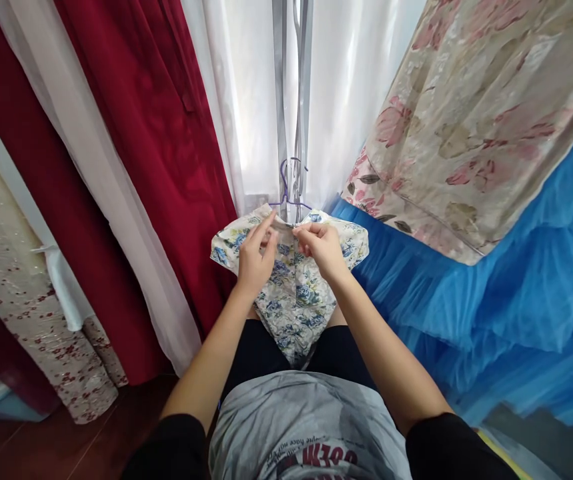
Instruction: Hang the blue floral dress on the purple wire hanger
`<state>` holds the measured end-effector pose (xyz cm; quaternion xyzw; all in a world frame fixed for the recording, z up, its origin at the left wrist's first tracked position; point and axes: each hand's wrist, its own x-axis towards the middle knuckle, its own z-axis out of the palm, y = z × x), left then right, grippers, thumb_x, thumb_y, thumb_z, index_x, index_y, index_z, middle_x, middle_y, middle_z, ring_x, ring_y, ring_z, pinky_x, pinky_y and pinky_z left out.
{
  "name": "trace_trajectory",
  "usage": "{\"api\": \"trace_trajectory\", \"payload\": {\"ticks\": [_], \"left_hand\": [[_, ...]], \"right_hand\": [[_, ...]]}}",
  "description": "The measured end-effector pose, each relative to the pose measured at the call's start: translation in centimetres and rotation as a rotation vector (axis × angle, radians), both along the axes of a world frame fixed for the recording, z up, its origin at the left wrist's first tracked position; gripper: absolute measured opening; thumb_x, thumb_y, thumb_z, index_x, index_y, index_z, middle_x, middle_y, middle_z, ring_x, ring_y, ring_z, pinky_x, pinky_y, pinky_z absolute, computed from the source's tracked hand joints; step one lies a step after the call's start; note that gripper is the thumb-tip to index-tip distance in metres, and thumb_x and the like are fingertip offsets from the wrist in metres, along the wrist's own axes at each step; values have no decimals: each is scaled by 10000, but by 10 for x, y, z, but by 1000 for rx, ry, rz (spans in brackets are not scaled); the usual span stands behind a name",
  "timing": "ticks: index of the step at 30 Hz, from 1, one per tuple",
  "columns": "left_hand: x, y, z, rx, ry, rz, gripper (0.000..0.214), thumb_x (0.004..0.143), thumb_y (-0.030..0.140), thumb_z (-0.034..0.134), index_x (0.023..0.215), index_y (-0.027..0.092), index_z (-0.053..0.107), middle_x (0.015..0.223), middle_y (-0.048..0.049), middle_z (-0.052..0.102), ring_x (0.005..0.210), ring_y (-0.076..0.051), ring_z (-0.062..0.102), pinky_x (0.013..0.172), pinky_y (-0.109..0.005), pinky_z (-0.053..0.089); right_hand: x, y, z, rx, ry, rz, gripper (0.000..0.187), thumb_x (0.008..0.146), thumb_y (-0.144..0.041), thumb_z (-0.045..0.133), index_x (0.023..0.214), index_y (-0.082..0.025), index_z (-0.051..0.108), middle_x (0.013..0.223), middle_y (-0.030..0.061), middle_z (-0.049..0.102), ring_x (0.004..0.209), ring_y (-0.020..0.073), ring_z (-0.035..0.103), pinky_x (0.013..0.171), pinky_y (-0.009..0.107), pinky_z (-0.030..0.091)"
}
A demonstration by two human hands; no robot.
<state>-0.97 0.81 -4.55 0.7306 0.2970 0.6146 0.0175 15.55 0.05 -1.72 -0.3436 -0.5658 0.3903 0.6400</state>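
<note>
A white blouse point(293, 300) with blue and green floral print hangs in front of me, its lower part tapering down between my legs. Inside its neckline sits a purple hanger point(286, 193), its hook showing above the collar. My left hand point(257, 257) lies against the left side of the neckline, fingers stretched out and thumb apart. On the other side, my right hand point(320, 245) pinches the neckline's edge near the centre, thumb against curled fingers. A lengthwise seam runs down the blouse's middle from there. Whatever small fastening is at the fingertips cannot be made out.
Dark red curtains point(151, 133) and a white sheer drape hang at left. Behind the hanger are grey straps point(281, 80) before a bright white curtain point(356, 87). To the right hang a pink floral cloth point(456, 127) and blue ruffled tulle point(506, 313).
</note>
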Motion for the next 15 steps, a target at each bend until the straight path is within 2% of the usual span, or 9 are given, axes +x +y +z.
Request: {"api": "trace_trajectory", "payload": {"ticks": [1, 3, 5, 7, 10, 12, 15], "left_hand": [[-1, 5, 17, 15, 97, -5, 333, 1042, 326, 500, 1320, 218, 648, 1093, -78, 713, 944, -192, 670, 868, -323, 528], [1, 12, 39, 48, 240, 12, 235, 1033, 309, 521, 1121, 206, 713, 1044, -69, 722, 954, -200, 661, 885, -327, 509], [5, 15, 49, 93, 293, 46, 187, 1019, 287, 550, 975, 192, 706, 953, -55, 718, 923, -200, 657, 876, -322, 493], [7, 16, 54, 139, 251, 72, 168, 1009, 280, 568, 935, 184, 685, 907, -45, 710, 900, -192, 656, 868, -310, 483], [-5, 25, 62, 135, 44, 104, 174, 1008, 306, 571, 954, 181, 679, 917, -43, 713, 895, -175, 660, 857, -281, 485], [-29, 42, 64, 66, -155, 119, 173, 993, 314, 589, 952, 175, 684, 900, -35, 707, 869, -161, 657, 831, -254, 492], [-77, 75, 49, -117, -581, 47, 91, 933, 217, 648, 877, 154, 679, 819, -12, 678, 792, -131, 639, 789, -215, 493]], "right_hand": [[1, 1, 2, 28, -36, -10, 230, 726, -372, 711, 727, -146, 670, 457, -20, 572, 408, 93, 436, 452, 238, 326], [2, 7, 4, 64, -90, -29, 258, 739, -404, 713, 749, -151, 668, 467, -20, 571, 428, 106, 458, 471, 243, 344], [-1, 17, -2, 84, -121, -67, 266, 753, -424, 695, 737, -162, 650, 472, -30, 546, 435, 104, 433, 470, 242, 320], [-5, 28, -14, 90, -152, -125, 251, 761, -418, 668, 715, -174, 628, 490, -35, 528, 443, 97, 396, 466, 239, 281], [-8, 38, -40, 38, -222, -147, 232, 763, -403, 635, 695, -181, 617, 501, -37, 507, 451, 97, 370, 469, 239, 254], [-6, 35, -55, -18, -248, -105, 240, 764, -415, 630, 702, -183, 620, 491, -47, 479, 445, 98, 354, 466, 241, 244], [1, 18, -67, -33, -271, -45, 246, 774, -422, 637, 696, -193, 593, 496, -54, 465, 445, 99, 352, 469, 243, 250]]}}
